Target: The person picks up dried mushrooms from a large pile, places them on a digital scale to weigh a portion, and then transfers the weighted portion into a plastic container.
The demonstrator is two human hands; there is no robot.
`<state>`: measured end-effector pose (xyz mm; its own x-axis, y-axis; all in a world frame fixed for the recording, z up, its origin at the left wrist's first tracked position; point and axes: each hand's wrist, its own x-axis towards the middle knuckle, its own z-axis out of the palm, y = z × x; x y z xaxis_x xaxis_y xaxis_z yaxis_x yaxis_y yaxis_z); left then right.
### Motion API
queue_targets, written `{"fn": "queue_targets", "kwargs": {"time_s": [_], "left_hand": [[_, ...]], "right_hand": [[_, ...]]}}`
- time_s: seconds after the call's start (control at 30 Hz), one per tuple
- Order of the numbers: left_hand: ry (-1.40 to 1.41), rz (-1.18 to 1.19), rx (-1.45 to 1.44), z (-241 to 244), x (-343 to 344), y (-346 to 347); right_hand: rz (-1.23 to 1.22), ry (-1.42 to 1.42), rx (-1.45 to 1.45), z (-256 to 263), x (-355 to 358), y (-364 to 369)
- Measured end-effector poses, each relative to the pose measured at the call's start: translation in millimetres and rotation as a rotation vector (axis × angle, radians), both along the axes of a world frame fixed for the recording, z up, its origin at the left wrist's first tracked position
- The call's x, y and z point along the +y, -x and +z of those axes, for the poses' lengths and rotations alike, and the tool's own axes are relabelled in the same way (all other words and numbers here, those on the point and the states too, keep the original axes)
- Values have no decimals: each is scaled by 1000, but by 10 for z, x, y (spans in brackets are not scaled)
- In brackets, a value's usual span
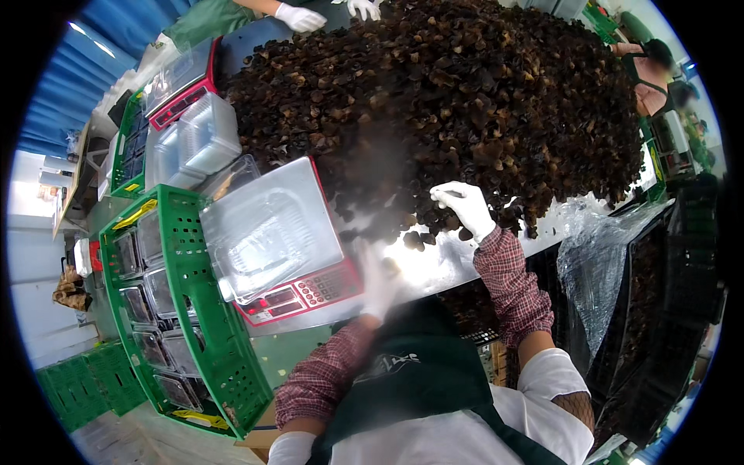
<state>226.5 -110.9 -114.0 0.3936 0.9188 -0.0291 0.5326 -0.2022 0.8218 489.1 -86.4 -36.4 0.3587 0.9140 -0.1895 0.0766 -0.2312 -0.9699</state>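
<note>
A broad heap of dark brown, wood-ear-like fungus (442, 104) covers much of the metal table (442, 261) before me. My right hand (468, 212), in a white glove, is at the near edge of the heap with its fingers curled together; whether anything is between them cannot be made out. Beside the right edge of the red-and-silver digital scale (331, 285), my left hand (378, 282) is blurred, also in a white glove. On the scale's pan rests a clear plastic tray (267, 241), with no fungus visible in it.
Left of the scale, a green plastic crate (203, 314) holds several lidded clear boxes. Stacked clear trays (206, 133) stand near a second scale (183, 104). Across the table are a co-worker's gloved hands (302, 18). Plastic film (593, 261) hangs over dark crates at right.
</note>
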Motion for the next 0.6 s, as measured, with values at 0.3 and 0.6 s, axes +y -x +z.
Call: {"fn": "queue_targets", "kwargs": {"time_s": [0.3, 0.6], "left_hand": [[20, -2, -8, -51, 8, 4], [21, 5, -21, -32, 20, -17]], "right_hand": [[76, 280, -664, -442, 806, 369], [3, 336, -734, -464, 970, 557]]}}
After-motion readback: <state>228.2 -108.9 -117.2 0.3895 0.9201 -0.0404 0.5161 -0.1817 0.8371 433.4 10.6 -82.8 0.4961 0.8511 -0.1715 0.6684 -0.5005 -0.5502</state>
